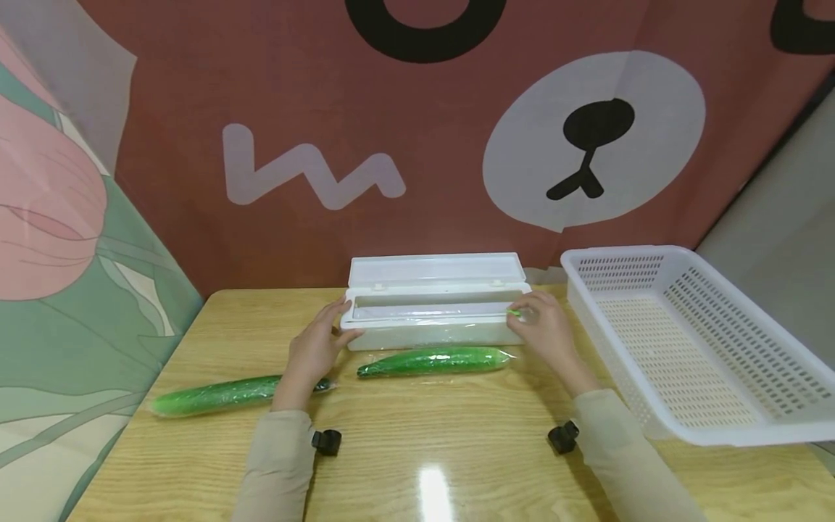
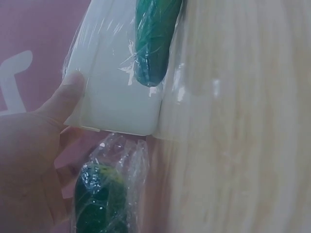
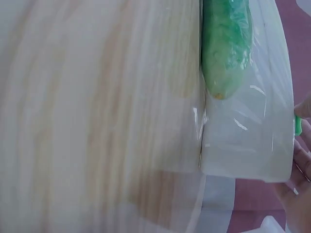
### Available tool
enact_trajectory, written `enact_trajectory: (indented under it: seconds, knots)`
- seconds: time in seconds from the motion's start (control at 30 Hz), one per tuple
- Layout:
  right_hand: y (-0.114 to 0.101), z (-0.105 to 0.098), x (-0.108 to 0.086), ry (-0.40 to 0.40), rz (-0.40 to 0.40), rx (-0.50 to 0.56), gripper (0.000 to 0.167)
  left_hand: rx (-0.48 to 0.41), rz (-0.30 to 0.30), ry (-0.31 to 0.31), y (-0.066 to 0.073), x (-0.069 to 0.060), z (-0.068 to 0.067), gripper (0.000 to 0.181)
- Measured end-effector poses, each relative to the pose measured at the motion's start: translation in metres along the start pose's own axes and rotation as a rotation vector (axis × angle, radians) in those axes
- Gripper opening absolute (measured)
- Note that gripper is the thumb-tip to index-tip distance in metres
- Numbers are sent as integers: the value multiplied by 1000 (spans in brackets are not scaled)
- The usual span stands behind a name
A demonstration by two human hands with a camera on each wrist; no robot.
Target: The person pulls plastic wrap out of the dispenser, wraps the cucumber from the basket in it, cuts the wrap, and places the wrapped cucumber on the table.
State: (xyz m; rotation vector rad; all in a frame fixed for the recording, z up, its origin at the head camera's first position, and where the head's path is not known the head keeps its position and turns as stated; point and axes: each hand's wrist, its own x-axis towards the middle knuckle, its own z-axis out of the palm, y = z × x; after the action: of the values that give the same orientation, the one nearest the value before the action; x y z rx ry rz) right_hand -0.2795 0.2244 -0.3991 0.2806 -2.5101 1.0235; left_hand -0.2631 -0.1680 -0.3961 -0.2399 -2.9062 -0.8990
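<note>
A white cling film dispenser point(image 1: 430, 333) stands at the back of the table, its lid point(image 1: 437, 270) raised and a pale roll inside. Clear film runs down its front onto the table, under a green cucumber point(image 1: 433, 361). My left hand point(image 1: 317, 344) grips the dispenser's left end, thumb on the front edge in the left wrist view. At the right end, my right hand point(image 1: 544, 328) pinches a small green slide cutter point(image 1: 514, 312); some of those fingers are cut off in the right wrist view. A second cucumber point(image 1: 215, 396), wrapped in film, lies partly behind my left forearm.
A white perforated plastic basket point(image 1: 626, 377) stands at the right of the wooden table point(image 1: 417, 428). A brown cloth with a printed animal face point(image 1: 443, 159) hangs behind the table, and a flowered cloth point(image 1: 59, 239) hangs at the left.
</note>
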Motion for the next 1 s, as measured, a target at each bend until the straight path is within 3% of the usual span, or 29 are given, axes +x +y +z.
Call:
enact_trajectory:
  seconds: [0.4,0.67,1.0]
  knots:
    - [7,-5,-2,34,41,40,15,5,2,8,0,0,-1,67]
    - [8,-9,-2,-4,71,67,15,-1,-3,6,0,-1,-2,67]
    - [13,-11,-1,-19,26,88,13,-11,0,5,-2,-1,0,67]
